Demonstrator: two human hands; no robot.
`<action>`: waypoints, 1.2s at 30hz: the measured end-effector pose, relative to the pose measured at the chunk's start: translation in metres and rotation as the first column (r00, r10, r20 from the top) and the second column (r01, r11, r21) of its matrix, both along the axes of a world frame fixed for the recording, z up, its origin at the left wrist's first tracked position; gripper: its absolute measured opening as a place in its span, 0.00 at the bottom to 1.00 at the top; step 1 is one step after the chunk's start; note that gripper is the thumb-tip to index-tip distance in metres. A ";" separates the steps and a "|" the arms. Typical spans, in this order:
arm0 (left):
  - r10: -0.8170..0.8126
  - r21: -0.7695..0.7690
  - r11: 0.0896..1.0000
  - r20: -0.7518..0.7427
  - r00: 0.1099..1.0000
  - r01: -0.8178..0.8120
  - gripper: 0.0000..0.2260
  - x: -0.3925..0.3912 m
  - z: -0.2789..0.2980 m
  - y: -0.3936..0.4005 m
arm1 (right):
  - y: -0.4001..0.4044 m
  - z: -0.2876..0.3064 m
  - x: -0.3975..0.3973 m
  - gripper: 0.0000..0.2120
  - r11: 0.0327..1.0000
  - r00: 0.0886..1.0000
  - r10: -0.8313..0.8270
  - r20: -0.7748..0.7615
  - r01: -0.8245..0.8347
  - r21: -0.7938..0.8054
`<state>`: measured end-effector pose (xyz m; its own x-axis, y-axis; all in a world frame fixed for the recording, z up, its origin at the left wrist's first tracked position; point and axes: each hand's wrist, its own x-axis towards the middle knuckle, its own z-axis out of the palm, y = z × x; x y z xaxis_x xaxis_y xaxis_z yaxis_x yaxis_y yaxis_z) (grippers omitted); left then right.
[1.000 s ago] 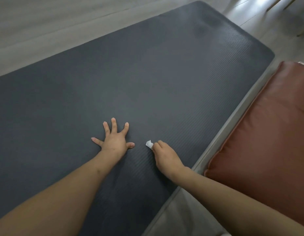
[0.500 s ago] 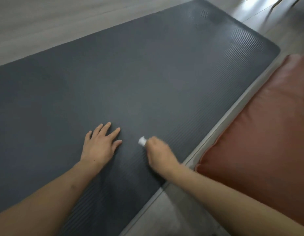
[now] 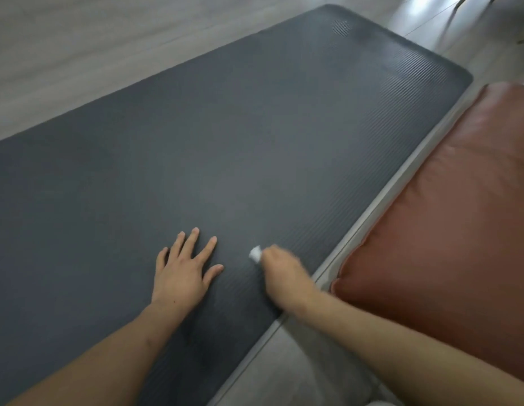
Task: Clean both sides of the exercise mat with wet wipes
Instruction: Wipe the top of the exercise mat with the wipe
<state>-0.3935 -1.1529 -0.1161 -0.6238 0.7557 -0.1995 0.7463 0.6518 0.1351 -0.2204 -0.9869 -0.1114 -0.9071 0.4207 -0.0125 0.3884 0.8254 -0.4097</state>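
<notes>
right hand [image 3: 279, 269] gripping wipe [image 3: 254, 254], left hand [image 3: 184, 269] flat on mat [image 3: 254, 142]; unwiped length running toward 1 o'clock, nearer the right.

A: Body only. What's visible?

B: Two arms, coming in from the bottom edge. Left hand [image 3: 183, 273], right hand [image 3: 284, 276].

A: Sleeves?

B: No sleeve in frame. Both forearms bare right down to the bottom edge.

A: Jewellery, watch, gloves?

B: Hands bare, wrists bare. Left has short nails, four fingers [image 3: 193, 238] and thumb all showing.

A: Marks?

B: Small dark spot on the back of the left hand near the wrist. One faint mark on the left forearm.

A: Right hand detail?

B: Motion-blurred, edges soft. Can't read the nails.

A: Clothing elsewhere?

B: Pale sliver at the bottom edge, can't tell what it is.
</notes>
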 end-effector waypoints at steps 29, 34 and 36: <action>0.021 -0.081 0.997 0.068 0.997 -0.015 0.29 0.006 0.002 0.006 | 0.009 0.010 0.028 0.11 0.979 0.967 -0.180 0.182 0.157 0.132; 0.025 -0.093 0.996 0.099 0.995 -0.016 0.29 0.003 0.005 0.007 | -0.003 0.013 0.027 0.05 0.992 0.982 0.085 0.168 -0.099 0.078; 0.032 -0.077 0.997 0.128 0.991 -0.022 0.29 0.005 0.007 0.007 | 0.043 0.010 0.019 0.03 0.992 0.985 -0.060 0.159 0.041 0.119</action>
<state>-0.3888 -1.1458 -0.1091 -0.6092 0.7188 -0.3350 0.7078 0.6834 0.1790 -0.2011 -0.9434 -0.1019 -0.8745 0.4732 -0.1067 0.4845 0.8408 -0.2415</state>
